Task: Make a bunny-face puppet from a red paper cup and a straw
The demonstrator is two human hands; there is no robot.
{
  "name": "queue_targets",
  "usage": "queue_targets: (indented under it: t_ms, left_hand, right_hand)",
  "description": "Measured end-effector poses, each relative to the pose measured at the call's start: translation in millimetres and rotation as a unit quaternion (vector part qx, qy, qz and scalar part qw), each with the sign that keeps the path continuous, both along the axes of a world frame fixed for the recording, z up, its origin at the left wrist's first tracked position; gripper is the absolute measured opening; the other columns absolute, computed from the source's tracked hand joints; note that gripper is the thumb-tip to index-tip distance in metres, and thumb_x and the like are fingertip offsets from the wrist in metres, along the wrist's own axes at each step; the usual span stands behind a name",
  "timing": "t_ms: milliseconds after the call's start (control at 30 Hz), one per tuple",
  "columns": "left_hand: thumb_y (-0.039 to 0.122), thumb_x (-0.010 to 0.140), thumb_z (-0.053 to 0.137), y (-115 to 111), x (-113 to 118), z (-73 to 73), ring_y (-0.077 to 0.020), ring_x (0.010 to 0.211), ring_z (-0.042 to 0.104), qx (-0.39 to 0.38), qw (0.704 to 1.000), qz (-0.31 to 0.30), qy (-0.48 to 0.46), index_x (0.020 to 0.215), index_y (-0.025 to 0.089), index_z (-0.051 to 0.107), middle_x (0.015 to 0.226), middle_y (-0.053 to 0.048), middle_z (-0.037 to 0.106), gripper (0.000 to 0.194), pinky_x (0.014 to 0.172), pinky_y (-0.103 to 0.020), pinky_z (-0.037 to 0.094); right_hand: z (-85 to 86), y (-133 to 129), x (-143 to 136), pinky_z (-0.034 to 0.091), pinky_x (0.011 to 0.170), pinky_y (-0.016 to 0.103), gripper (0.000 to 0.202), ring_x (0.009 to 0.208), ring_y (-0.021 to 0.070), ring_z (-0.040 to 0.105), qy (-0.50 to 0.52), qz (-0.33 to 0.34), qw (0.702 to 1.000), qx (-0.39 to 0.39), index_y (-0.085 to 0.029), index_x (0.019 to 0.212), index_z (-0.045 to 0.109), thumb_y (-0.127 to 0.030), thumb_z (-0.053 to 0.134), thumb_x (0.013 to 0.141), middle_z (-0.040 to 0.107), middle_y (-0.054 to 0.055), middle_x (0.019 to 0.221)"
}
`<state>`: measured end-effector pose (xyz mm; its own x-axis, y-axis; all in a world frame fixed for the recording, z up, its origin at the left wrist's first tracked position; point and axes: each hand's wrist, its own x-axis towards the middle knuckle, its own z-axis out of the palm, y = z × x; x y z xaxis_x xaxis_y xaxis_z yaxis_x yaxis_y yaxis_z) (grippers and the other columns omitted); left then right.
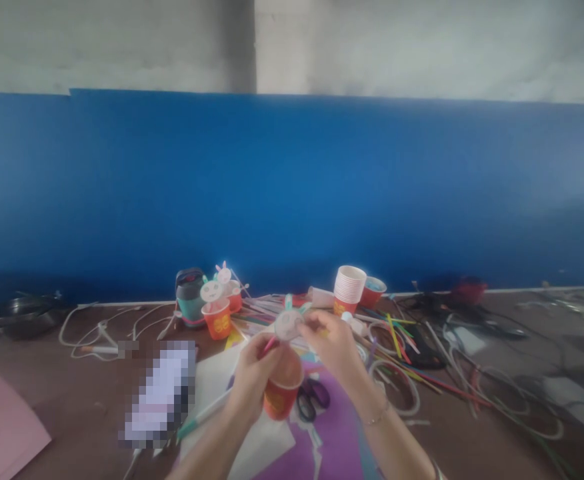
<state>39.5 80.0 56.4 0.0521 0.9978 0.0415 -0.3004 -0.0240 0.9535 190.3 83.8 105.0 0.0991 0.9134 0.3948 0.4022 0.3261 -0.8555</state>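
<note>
A white paper rabbit head [287,325] with pale green ears is upright above a red paper cup [282,400] with yellow markings. My right hand [329,340] pinches the head's right edge between thumb and fingertips. My left hand [256,370] is closed at its lower left edge, and a small pink piece [271,345] shows between the fingers. That hand is also close beside the cup's rim; whether it touches the cup I cannot tell. Black-handled scissors [313,399] lie right of the cup on purple paper [335,433].
Two finished-looking rabbit cups, the nearer one [217,319], stand back left by a teal-and-black container [191,297]. Stacked paper cups [349,287] stand back right. Cables [397,383] and coloured sticks [417,373] spread rightward. Left are a blurred-out device [159,393] and pink paper [5,427].
</note>
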Motion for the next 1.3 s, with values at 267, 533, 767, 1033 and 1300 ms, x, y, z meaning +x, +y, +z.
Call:
queue_targets:
  t_ms: [267,533,767,1033,1300]
  left_hand:
    - [0.041,0.065,0.078,-2,1,8.2,-0.0192,0.072,0.062,-0.005,1.0,0.015,0.015,0.077,0.016,0.07,0.079,-0.005,0.07,0.029,0.066,-0.026,0.046]
    - [0.042,0.06,0.08,-1,-2,13.8,-0.0137,0.062,0.056,-0.035,0.996,0.071,-0.038,0.065,0.016,0.063,0.065,0.0,0.061,0.032,0.059,-0.022,0.042]
    - [0.039,0.06,0.081,3,-4,10.9,-0.0133,0.061,0.058,-0.046,0.993,0.08,-0.071,0.066,0.016,0.062,0.064,0.0,0.063,0.031,0.058,-0.022,0.042]
    - [0.034,0.058,0.083,4,-4,10.3,-0.0122,0.06,0.06,-0.065,0.989,0.087,-0.098,0.065,0.017,0.061,0.064,0.002,0.065,0.029,0.059,-0.02,0.044]
    - [0.034,0.063,0.081,4,-1,3.8,-0.0137,0.066,0.061,-0.058,0.993,0.047,-0.093,0.073,0.017,0.065,0.07,-0.001,0.068,0.026,0.063,-0.022,0.045]
  right_hand:
    - [6.3,-6,-6,0.046,0.064,0.029,0.011,0.064,0.0194,0.06,-0.023,0.005,0.999,0.025,-0.021,0.064,0.065,-0.027,0.063,0.073,0.068,0.003,0.066]
    - [4.1,-5,13,0.05,0.071,0.031,0.036,0.086,0.0241,0.065,0.017,0.047,0.997,-0.052,-0.02,0.104,0.07,-0.042,0.068,0.076,0.072,0.008,0.094]
    - [-8.2,0,24,0.049,0.061,0.028,0.006,0.069,0.0208,0.065,-0.019,0.187,0.96,-0.206,-0.02,0.07,0.071,-0.024,0.073,0.065,0.072,0.004,0.071]
    - [-9.8,6,8,0.051,0.069,0.03,0.013,0.07,0.0196,0.066,0.09,0.165,0.961,-0.203,-0.018,0.071,0.073,-0.03,0.071,0.068,0.073,0.004,0.072]
    - [-12.8,9,-3,0.049,0.068,0.03,0.026,0.077,0.0202,0.064,0.131,0.156,0.963,-0.174,-0.018,0.089,0.073,-0.037,0.07,0.071,0.073,0.005,0.084]
